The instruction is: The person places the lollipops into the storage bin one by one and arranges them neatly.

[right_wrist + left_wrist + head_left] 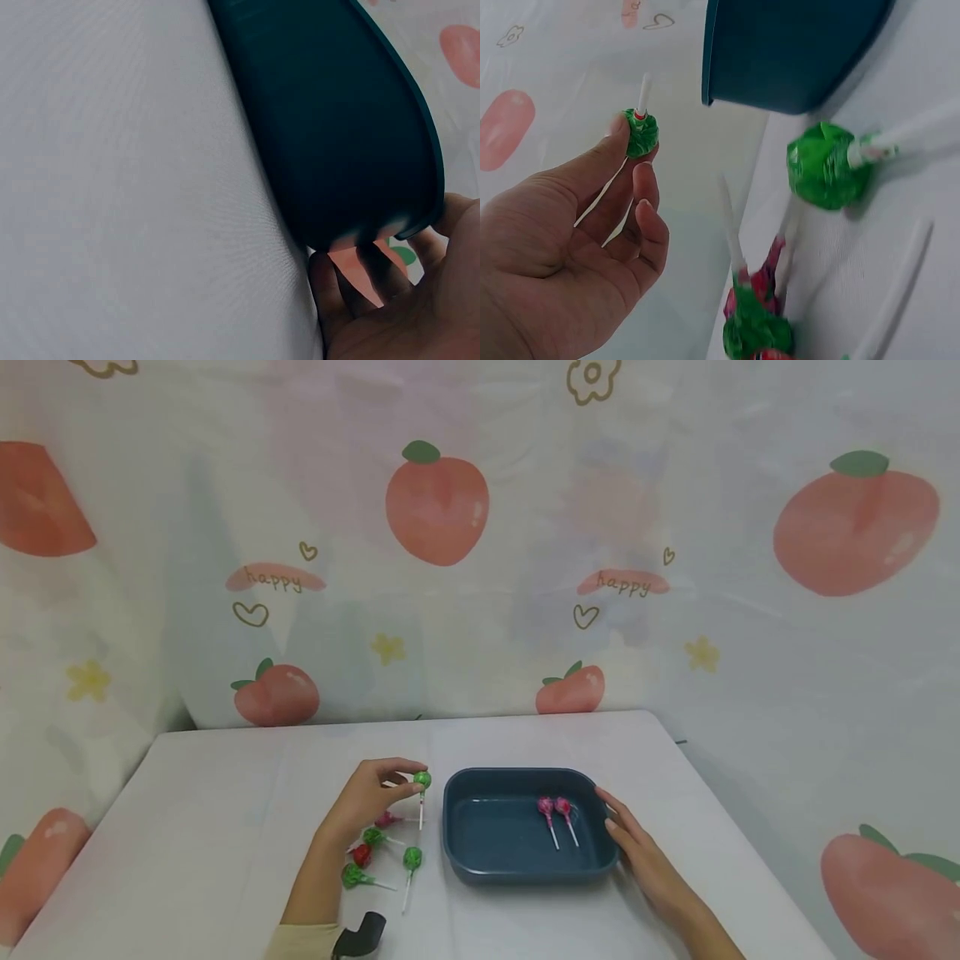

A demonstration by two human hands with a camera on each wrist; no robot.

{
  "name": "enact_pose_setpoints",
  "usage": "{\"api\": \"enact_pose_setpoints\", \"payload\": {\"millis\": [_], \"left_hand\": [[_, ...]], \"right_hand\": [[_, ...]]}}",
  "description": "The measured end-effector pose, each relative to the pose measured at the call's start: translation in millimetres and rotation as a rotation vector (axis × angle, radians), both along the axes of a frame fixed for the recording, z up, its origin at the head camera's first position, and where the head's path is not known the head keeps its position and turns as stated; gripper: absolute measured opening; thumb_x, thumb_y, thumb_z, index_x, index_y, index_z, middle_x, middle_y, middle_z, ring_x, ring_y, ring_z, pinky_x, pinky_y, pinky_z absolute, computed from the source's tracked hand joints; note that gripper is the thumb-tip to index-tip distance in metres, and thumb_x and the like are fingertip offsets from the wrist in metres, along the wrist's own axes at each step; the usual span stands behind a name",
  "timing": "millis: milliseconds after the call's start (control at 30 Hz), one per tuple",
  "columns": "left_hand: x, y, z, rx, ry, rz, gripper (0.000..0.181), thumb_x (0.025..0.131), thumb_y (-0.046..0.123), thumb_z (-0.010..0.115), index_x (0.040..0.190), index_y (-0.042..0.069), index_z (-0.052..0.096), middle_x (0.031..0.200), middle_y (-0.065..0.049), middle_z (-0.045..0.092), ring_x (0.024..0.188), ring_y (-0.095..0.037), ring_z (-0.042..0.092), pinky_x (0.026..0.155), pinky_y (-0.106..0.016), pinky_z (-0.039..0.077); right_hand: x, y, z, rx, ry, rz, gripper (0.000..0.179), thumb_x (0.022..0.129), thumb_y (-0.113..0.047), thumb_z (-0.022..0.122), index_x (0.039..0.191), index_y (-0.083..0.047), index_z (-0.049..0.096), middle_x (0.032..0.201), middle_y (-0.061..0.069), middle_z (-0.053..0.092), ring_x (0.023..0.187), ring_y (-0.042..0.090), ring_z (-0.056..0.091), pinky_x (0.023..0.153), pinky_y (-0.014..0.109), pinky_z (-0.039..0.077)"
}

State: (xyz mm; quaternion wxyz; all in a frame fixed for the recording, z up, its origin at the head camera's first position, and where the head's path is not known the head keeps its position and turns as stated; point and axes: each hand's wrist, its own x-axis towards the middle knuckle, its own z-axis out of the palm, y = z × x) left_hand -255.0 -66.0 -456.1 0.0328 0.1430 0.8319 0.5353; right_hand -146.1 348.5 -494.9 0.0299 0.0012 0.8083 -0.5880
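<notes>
Between thumb and fingertips, my left hand [365,797] pinches a green-wrapped lollipop [422,779] by its candy head, left of the dark blue tray [525,870]. Its white stick points down in the head view. My right hand [651,856] holds the tray's right end, fingers at the rim [433,150] and against the outer wall. Two pink lollipops [554,814] lie inside the tray, towards the right. Below the left hand are more lollipops on the table: a green one [412,858] set apart, and a group with a red one [362,856], a pink one [387,818] and two green ones.
A white cloth covers the table [225,843]. Behind it and at both sides hangs a pale sheet [480,635] printed with peaches, hearts and flowers. A black strap piece [363,935] sits at the left wrist by the beige sleeve [300,942].
</notes>
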Motion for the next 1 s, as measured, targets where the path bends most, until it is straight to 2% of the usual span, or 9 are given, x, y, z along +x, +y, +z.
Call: {"api": "enact_pose_setpoints", "payload": {"millis": [300,500,667,867,1000], "left_hand": [[-3.3,16.8,5.1,-0.001,0.045,-0.073,0.027,0.090,0.017,0.082,0.117,0.021,0.079,0.105,0.006,0.073,0.099,-0.019,0.065,0.083,-0.043,0.054],[-2.9,28.6,5.7,-0.012,0.046,-0.105,0.026,0.090,0.018,0.083,0.115,0.022,0.080,0.105,0.008,0.072,0.100,-0.019,0.064,0.079,-0.041,0.052],[-1.4,39.6,6.0,-0.002,0.037,-0.131,0.025,0.090,0.018,0.082,0.114,0.022,0.080,0.107,0.007,0.072,0.099,-0.019,0.064,0.080,-0.041,0.053],[-0.7,48.2,7.3,0.018,0.049,-0.180,0.026,0.091,0.012,0.080,0.116,0.017,0.079,0.108,0.004,0.073,0.097,-0.019,0.066,0.080,-0.039,0.054],[-1.7,52.8,6.4,0.012,0.047,-0.191,0.026,0.091,0.010,0.080,0.117,0.017,0.079,0.108,0.004,0.073,0.096,-0.018,0.066,0.080,-0.037,0.055]], "right_hand": [[-0.9,-2,1.0,-0.003,-0.002,-0.006,0.053,0.113,-0.038,0.039,0.164,-0.027,0.028,0.172,0.010,0.013,0.156,0.037,0.001,0.118,0.061,0.008],[-0.7,-2,1.2,0.005,-0.011,-0.013,0.053,0.113,-0.040,0.039,0.164,-0.028,0.027,0.172,0.010,0.012,0.156,0.038,0.002,0.118,0.061,0.009],[0.4,-1,0.8,-0.006,-0.014,-0.013,0.053,0.113,-0.040,0.040,0.164,-0.028,0.027,0.172,0.010,0.012,0.156,0.037,0.001,0.118,0.061,0.008],[0.3,-1,0.4,-0.009,-0.011,-0.008,0.053,0.113,-0.039,0.040,0.163,-0.029,0.028,0.172,0.008,0.012,0.156,0.036,0.002,0.118,0.061,0.008],[0.1,0,-0.3,-0.009,-0.003,-0.005,0.052,0.113,-0.038,0.040,0.163,-0.029,0.028,0.172,0.008,0.013,0.156,0.036,0.002,0.118,0.061,0.008]]}}
